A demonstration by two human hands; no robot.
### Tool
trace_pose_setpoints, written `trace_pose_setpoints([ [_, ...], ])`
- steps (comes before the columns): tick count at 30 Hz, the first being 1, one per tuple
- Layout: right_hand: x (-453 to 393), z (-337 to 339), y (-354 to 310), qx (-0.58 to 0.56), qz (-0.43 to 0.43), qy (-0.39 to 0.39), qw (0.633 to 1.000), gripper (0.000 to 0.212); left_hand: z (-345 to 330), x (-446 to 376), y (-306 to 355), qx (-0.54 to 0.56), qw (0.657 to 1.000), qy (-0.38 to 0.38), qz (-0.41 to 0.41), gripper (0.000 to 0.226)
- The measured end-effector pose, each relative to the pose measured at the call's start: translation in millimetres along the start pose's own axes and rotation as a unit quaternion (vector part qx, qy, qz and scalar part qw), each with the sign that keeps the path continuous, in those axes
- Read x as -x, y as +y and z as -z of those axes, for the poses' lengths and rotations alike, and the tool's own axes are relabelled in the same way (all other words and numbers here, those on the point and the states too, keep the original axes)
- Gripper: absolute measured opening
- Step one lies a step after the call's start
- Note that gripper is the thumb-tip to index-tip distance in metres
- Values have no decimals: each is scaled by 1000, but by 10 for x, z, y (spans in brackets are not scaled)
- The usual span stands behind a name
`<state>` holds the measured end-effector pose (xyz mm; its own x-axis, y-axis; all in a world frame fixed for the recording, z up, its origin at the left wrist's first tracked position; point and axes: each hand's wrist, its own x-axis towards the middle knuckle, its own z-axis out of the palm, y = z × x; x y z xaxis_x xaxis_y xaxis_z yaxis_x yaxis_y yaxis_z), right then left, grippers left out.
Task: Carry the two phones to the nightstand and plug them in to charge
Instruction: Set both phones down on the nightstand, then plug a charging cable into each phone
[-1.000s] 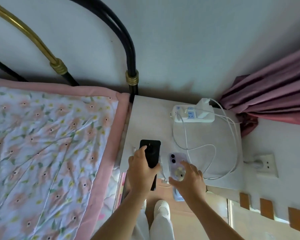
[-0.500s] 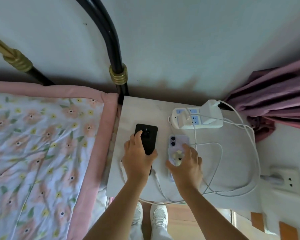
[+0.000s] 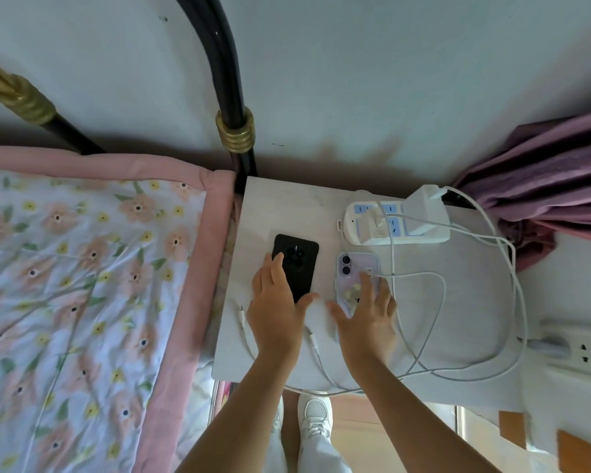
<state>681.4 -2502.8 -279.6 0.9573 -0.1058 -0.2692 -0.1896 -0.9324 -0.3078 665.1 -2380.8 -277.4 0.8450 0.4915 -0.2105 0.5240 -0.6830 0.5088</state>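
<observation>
The black phone (image 3: 296, 264) lies camera-side up on the white nightstand (image 3: 287, 206), near its left edge. My left hand (image 3: 277, 312) grips its lower half, fingers on the left edge and thumb on the right. The purple phone (image 3: 357, 271) lies beside it, also back up. My right hand (image 3: 365, 319) rests flat over its lower part with fingers spread. Two white cable ends lie loose: one connector (image 3: 242, 314) left of my left hand, another connector (image 3: 313, 339) between my wrists. No cable is in either phone.
A white power strip (image 3: 420, 228) with two chargers sits at the nightstand's back; looping white cables (image 3: 437, 302) cover the right half. A wall socket (image 3: 575, 346) is at right, a pink curtain (image 3: 543, 186) behind. The floral bed (image 3: 82, 285) and black bedpost (image 3: 234, 131) border the left.
Both phones went from held above the front edge to lying further back on the nightstand. My right hand has flattened and spread its fingers over the purple phone.
</observation>
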Motion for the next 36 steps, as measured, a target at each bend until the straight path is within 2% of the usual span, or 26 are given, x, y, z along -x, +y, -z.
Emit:
trace_pose_setpoints([
  [5, 31, -40, -20, 15, -8, -58, 998, 77, -41, 36, -37, -38, 998, -33, -24, 106],
  [11, 45, 37, -34, 23, -11, -106, 994, 75, 37, 49, -7, 13, 998, -66, -12, 113],
  [13, 65, 79, -37, 10, 5, -88, 996, 72, 94, 87, -58, 47, 998, -47, -8, 106],
  [16, 108, 111, -64, -27, 56, -45, 997, 56, 183, 187, -195, 61, 997, 35, -7, 82],
  [19, 153, 95, -136, -56, 91, -40, 993, 45, 242, 272, -344, 89, 989, 105, 56, 62],
  [22, 175, 56, -225, -74, 106, -51, 990, 43, 268, 309, -481, 137, 973, 105, 152, 53],
  [24, 179, 37, -280, -104, 114, -79, 985, 44, 252, 327, -559, 155, 968, 96, 174, 46],
  [30, 140, 21, -360, -110, 160, -147, 970, 52, 262, 368, -620, 177, 963, 83, 183, 9],
  [36, 105, 8, -348, -94, 163, -157, 970, 55, 263, 438, -593, 199, 963, 64, 168, 5],
])
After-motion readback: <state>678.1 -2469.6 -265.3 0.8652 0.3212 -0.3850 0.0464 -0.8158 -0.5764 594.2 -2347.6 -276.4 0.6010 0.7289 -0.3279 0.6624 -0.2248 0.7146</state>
